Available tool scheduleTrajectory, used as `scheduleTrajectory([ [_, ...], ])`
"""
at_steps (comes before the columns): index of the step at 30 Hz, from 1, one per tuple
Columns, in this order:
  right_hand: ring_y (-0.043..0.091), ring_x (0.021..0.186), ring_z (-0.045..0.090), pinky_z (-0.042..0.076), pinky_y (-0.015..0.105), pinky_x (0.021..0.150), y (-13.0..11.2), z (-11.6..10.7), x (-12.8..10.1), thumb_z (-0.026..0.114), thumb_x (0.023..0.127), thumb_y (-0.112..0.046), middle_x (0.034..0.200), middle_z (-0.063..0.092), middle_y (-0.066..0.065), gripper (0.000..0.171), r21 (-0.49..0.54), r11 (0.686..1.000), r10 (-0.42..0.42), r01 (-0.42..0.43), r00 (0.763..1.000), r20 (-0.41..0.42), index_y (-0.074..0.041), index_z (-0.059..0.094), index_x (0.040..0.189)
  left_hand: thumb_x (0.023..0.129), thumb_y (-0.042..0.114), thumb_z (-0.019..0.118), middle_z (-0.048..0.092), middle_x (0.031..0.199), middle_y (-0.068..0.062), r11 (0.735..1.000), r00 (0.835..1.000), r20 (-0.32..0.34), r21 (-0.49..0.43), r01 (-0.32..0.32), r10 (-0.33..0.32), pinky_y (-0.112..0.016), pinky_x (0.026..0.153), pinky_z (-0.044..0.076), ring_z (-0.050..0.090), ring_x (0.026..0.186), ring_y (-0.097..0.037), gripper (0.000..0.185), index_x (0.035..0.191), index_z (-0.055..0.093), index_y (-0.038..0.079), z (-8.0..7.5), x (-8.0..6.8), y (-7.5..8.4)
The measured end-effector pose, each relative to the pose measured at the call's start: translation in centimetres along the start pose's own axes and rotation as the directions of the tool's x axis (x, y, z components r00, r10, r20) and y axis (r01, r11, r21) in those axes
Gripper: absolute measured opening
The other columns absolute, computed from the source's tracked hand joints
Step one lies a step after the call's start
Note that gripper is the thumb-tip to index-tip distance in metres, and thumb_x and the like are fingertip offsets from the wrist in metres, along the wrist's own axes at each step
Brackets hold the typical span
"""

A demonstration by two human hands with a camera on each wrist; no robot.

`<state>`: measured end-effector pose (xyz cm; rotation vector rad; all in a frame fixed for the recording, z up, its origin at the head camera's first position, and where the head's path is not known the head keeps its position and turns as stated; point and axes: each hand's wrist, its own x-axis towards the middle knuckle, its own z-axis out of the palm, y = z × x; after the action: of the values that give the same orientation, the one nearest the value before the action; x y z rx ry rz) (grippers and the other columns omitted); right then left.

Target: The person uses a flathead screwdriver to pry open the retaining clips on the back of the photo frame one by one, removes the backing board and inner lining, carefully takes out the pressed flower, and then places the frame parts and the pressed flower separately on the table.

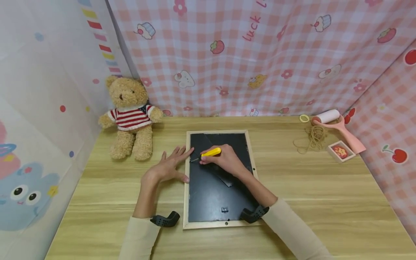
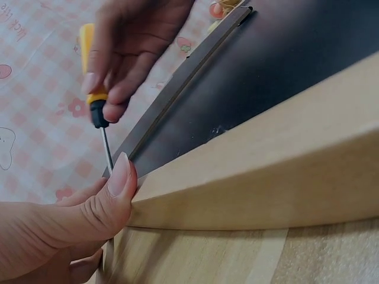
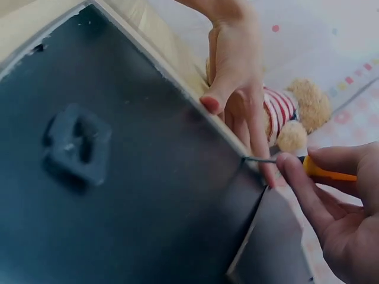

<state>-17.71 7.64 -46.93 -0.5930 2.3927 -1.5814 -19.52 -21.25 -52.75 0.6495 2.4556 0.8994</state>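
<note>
Lies flat on the worktop (image 1: 308, 202) as a black-backed wooden frame (image 1: 206, 195), with a yellow-handled screwdriver (image 1: 212, 152) at its left edge.

Upper frame: pink-checked curtain (image 1: 201, 57), printed with cupcakes, strawberries and flowers. Left edge: white drape (image 1: 61, 141) bearing a blue cartoon figure. Right edge: checked drape (image 1: 383, 126) with cherries. Left of centre on the table (image 1: 325, 206): teddy bear (image 1: 134, 118), upright, red-and-white striped top. Right, grouped — yellowish ring (image 1: 304, 122), white roll (image 1: 329, 116), pink forked tool (image 1: 349, 136), tangled twine (image 1: 316, 135), small box (image 1: 341, 151) with red-and-yellow face.
</note>
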Motion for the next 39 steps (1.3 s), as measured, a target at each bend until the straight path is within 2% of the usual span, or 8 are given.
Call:
scheduleTrajectory([
  [2, 0.017, 0.093, 0.083, 0.062, 0.027, 0.085, -0.7, 0.2, 0.3, 0.083, 0.099, -0.019, 0.103, 0.086, 0.007, 0.025, -0.105, 0.994, -0.032, 0.031, 0.999, -0.009, -0.003, 0.085, 0.118, 0.073, 0.065, 0.092, 0.005, 0.185, -0.015, 1.000, 1.000, -0.001, 0.003, 0.005, -0.005, -0.074, 0.129, -0.017, -0.006, 0.172, -0.037, 0.131, 0.177, 0.016, 0.039, 0.0, 0.0, 0.0],
  [5, 0.017, 0.092, 0.082, 0.065, 0.032, 0.086, -1.5, 0.5, 0.5, 0.082, 0.099, -0.017, 0.103, 0.086, 0.009, 0.023, -0.185, 0.981, -0.063, 0.061, 0.998, -0.004, -0.002, 0.084, 0.117, 0.074, 0.063, 0.093, 0.006, 0.185, -0.015, 1.000, 1.000, -0.003, 0.015, 0.009, -0.009, -0.075, 0.129, -0.016, -0.005, 0.172, -0.037, 0.130, 0.177, 0.017, 0.038, 0.1, -0.1, 0.0],
  [11, 0.016, 0.086, 0.083, 0.068, 0.032, 0.083, -2.7, 1.0, 0.7, 0.081, 0.100, -0.011, 0.100, 0.085, 0.012, 0.023, -0.178, 0.980, -0.086, 0.091, 0.996, 0.037, 0.004, 0.081, 0.117, 0.075, 0.061, 0.093, 0.006, 0.185, -0.015, 0.999, 1.000, -0.001, 0.030, 0.020, -0.020, -0.075, 0.129, -0.015, -0.005, 0.172, -0.038, 0.129, 0.177, 0.016, 0.039, 0.2, -0.1, -0.2],
  [16, 0.020, 0.082, 0.083, 0.066, 0.026, 0.073, -3.4, 1.5, 0.9, 0.081, 0.100, -0.010, 0.093, 0.084, 0.012, 0.020, -0.157, 0.984, -0.083, 0.087, 0.996, 0.032, 0.006, 0.078, 0.112, 0.075, 0.065, 0.091, 0.006, 0.185, -0.015, 0.999, 1.000, -0.005, 0.035, 0.016, -0.015, -0.076, 0.129, -0.015, -0.004, 0.172, -0.038, 0.129, 0.177, 0.016, 0.040, 0.3, -0.1, -0.3],
  [20, 0.023, 0.079, 0.082, 0.061, 0.021, 0.064, -4.0, 2.0, 1.1, 0.080, 0.100, -0.009, 0.089, 0.082, 0.013, 0.017, -0.181, 0.979, -0.094, 0.097, 0.995, 0.025, 0.007, 0.077, 0.107, 0.075, 0.067, 0.090, 0.006, 0.185, -0.015, 1.000, 1.000, -0.008, 0.025, 0.009, -0.009, -0.076, 0.129, -0.015, -0.004, 0.172, -0.037, 0.128, 0.176, 0.017, 0.040, 0.3, -0.1, -0.3],
  [28, 0.009, 0.063, 0.068, 0.048, 0.015, 0.056, -5.2, 2.7, 1.7, 0.083, 0.099, -0.013, 0.078, 0.077, 0.008, 0.019, -0.372, 0.917, -0.146, 0.142, 0.989, 0.017, 0.004, 0.076, 0.095, 0.073, 0.068, 0.090, 0.007, 0.185, -0.012, 1.000, 1.000, -0.013, 0.023, 0.019, -0.019, -0.073, 0.131, -0.015, -0.004, 0.172, -0.035, 0.127, 0.176, 0.020, 0.039, 0.4, -0.1, -0.3],
  [35, 0.011, 0.063, 0.069, 0.053, 0.014, 0.058, -6.1, 3.0, 2.1, 0.084, 0.098, -0.013, 0.078, 0.076, 0.009, 0.022, -0.460, 0.872, -0.171, 0.164, 0.985, 0.028, 0.005, 0.075, 0.091, 0.078, 0.059, 0.093, 0.005, 0.185, -0.007, 1.000, 1.000, -0.009, 0.001, 0.027, -0.027, -0.069, 0.132, -0.016, -0.006, 0.172, -0.032, 0.123, 0.175, 0.028, 0.022, 0.2, -0.2, 0.1],
  [39, 0.011, 0.062, 0.068, 0.053, 0.015, 0.057, -6.3, 2.9, 2.1, 0.084, 0.098, -0.014, 0.079, 0.076, 0.010, 0.023, -0.464, 0.872, -0.161, 0.157, 0.986, 0.031, 0.006, 0.075, 0.091, 0.078, 0.059, 0.093, 0.005, 0.185, -0.006, 1.000, 1.000, -0.008, 0.006, 0.030, -0.030, -0.068, 0.132, -0.016, -0.006, 0.172, -0.031, 0.122, 0.175, 0.029, 0.023, 0.3, 0.0, 0.0],
])
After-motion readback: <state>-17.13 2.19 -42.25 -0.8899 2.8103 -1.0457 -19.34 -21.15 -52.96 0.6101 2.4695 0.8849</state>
